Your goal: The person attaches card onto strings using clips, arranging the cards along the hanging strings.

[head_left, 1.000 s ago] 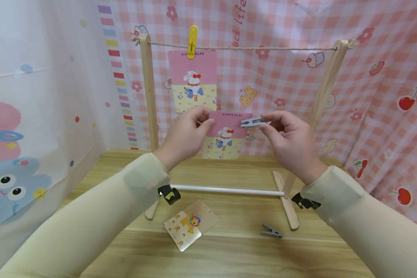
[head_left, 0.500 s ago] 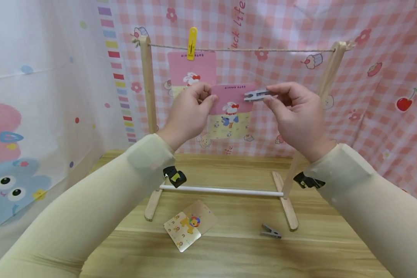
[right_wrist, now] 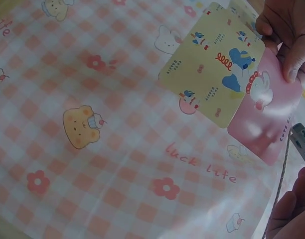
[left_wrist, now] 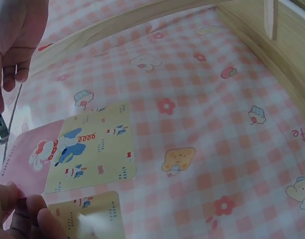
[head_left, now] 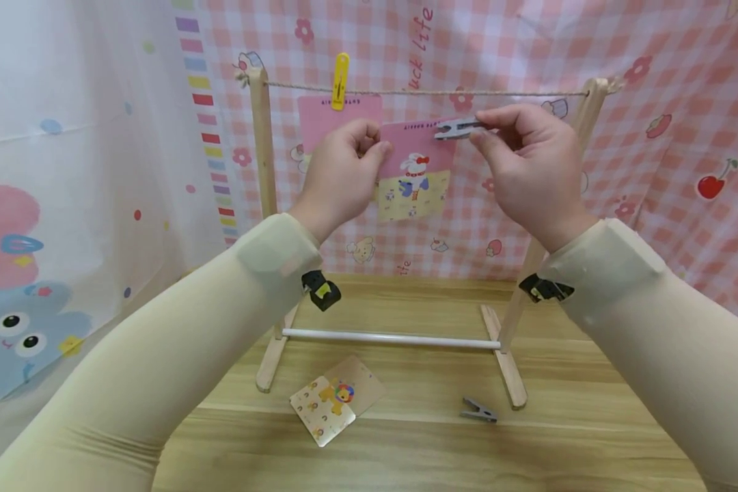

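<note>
My left hand [head_left: 347, 171] pinches the left edge of a pink and yellow rabbit card [head_left: 415, 171], held just below the twine [head_left: 498, 92]. My right hand [head_left: 531, 171] grips a grey clothespin [head_left: 458, 128] by its handle end; its nose lies over the card's upper right corner in the head view. From the right wrist view, the clothespin [right_wrist: 303, 142] appears apart from the card [right_wrist: 264, 107]. A second rabbit card [head_left: 338, 123] hangs from the twine under a yellow clothespin [head_left: 340, 82], partly hidden behind my left hand.
Wooden posts [head_left: 263, 150] hold the twine, joined low down by a white rod [head_left: 393, 337]. On the table [head_left: 418, 451] lie overlapping cards [head_left: 332, 403] with a lion picture and another grey clothespin [head_left: 480, 410]. A checked cloth [head_left: 369, 34] hangs behind.
Both hands have risen, bringing the held card and grey clothespin up toward the twine. My left hand now covers more of the hanging card. The things on the table have stayed put.
</note>
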The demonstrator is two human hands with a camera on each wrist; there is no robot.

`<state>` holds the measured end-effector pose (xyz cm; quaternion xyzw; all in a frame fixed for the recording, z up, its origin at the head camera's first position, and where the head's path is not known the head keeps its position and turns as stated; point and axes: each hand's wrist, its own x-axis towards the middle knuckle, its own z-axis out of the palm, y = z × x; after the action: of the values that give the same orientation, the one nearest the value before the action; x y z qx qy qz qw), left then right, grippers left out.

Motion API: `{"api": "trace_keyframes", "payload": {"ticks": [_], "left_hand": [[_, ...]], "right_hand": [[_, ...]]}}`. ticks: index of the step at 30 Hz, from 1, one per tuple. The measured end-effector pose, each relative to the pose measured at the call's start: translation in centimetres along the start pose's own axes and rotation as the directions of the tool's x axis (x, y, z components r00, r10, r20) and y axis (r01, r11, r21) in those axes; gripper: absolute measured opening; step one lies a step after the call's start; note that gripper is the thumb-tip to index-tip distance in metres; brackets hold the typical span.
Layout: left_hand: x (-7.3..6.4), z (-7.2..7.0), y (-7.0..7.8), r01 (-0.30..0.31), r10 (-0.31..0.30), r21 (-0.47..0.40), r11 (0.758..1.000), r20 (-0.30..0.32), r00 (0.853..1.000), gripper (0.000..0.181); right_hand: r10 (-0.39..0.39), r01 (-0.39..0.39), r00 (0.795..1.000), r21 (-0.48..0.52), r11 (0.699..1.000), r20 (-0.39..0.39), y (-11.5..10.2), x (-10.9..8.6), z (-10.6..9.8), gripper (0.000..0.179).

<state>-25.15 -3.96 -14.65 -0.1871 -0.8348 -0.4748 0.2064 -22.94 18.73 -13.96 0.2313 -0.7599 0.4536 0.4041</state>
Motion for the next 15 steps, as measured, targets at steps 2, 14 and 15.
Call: {"api": "trace_keyframes", "payload": {"ticks": [2, 14, 15], "left_hand": [[0.1, 0.0, 0.2, 0.007, -0.007, -0.003, 1.000, -0.004, 1.000, 0.015], [1.0, -0.2, 0.9, 0.042, -0.042, 0.007, 0.999, -0.017, 0.999, 0.018], [1.1, -0.2, 0.9, 0.043, -0.042, 0.015, 0.999, -0.019, 0.999, 0.018]], "right_hand": [[-0.007, 0.007, 1.000, -0.001, 1.000, -0.002, -0.2, 0.4, 0.0, 0.015], [-0.010, 0.010, 1.000, 0.018, 1.000, -0.014, -1.0, 2.5, 0.2, 0.013], [-0.010, 0.010, 1.000, 0.007, 1.000, -0.012, -1.1, 2.7, 0.2, 0.014]]}}
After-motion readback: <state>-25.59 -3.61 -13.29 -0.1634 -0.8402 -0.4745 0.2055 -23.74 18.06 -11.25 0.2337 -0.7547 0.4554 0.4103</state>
